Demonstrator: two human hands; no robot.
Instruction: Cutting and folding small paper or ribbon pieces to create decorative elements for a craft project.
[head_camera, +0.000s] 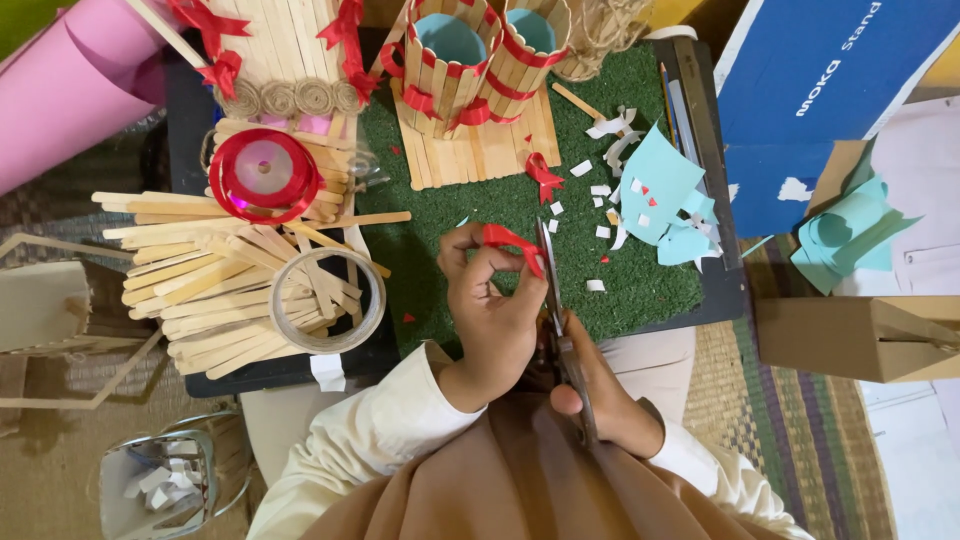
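My left hand (492, 310) pinches a small piece of red ribbon (507, 238) between thumb and fingers, over the green turf mat (640, 290). My right hand (600, 395) grips a pair of scissors (556, 320), whose blades point away from me and meet the ribbon at its right end. Both wrists wear cream sleeves. The scissor handles are partly hidden by my fingers.
A heap of wooden craft sticks (215, 285) lies left, with a red ribbon spool (264, 175) and a clear tape roll (328, 300) on it. Stick-built holders with red bows (470, 70) stand at the back. Blue paper scraps (665, 200), a cardboard box (860, 335) and a blue box (820, 90) sit right.
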